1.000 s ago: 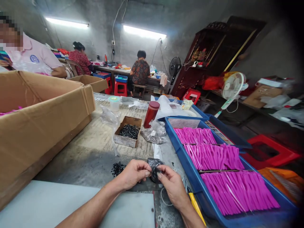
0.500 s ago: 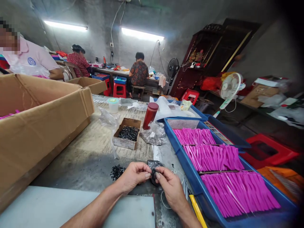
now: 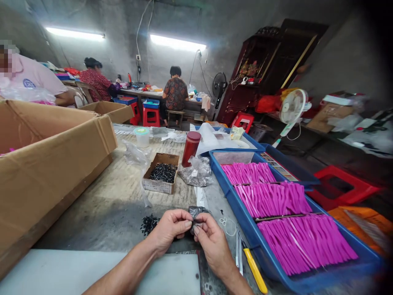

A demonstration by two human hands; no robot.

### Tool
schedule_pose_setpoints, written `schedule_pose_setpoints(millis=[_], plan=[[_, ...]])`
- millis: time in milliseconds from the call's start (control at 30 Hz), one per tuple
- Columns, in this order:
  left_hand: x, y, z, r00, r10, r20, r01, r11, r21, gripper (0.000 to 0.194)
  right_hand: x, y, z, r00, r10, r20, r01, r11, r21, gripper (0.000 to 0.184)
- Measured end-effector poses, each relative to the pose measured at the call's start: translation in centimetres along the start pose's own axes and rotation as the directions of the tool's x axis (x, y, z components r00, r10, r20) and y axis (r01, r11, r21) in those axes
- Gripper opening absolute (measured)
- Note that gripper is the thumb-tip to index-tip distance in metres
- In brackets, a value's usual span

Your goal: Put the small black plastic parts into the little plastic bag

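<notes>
My left hand (image 3: 172,230) and my right hand (image 3: 212,242) meet above the worktop, thumbs and fingertips pinched close together. Something small and dark sits between the fingertips, too hidden to name. A dark, shiny bundle (image 3: 199,210) lies right behind the fingers, partly covered by them. To the left of my left hand is a loose pile of small black pieces (image 3: 149,224). Farther back stands an open cardboard box (image 3: 158,187) of small black parts. Right of my right hand lie a yellow-handled tool (image 3: 255,270) and a thin white cord (image 3: 229,227).
A blue tray (image 3: 242,221) of magenta strips (image 3: 303,241) runs along the right. On the left is a large cardboard carton (image 3: 55,164); a pale board (image 3: 76,266) lies in front. A red canister (image 3: 190,149) stands beside a bag of small metal parts (image 3: 196,176). Several co-workers sit farther off.
The view has shifted slightly, so most things appear a little farther left. Both hands stay pinched together in nearly the same place, their fingertips slightly closer.
</notes>
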State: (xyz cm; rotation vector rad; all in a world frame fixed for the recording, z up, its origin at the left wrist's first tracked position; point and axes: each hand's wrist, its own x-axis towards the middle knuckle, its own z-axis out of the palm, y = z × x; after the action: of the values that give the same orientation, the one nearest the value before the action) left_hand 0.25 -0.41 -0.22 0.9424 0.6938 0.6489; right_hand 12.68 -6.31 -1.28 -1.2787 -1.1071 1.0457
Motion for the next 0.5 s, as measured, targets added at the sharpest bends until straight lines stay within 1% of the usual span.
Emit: schedule_pose_setpoints(millis=[233,500], plan=[[0.10,-0.19,-0.16,1.000,-0.011,0.004,0.011,0.999,0.051,0.030,-0.01,0.30,-0.02,1.000,-0.003,-0.001,0.003,0.999,0.043,0.015],[-0.18,0.59,0.44,1.000,-0.002,0.009,0.001,0.997,0.079,0.029,-0.13,0.24,-0.11,1.000,0.000,-0.001,0.000,0.998,0.068,0.013]])
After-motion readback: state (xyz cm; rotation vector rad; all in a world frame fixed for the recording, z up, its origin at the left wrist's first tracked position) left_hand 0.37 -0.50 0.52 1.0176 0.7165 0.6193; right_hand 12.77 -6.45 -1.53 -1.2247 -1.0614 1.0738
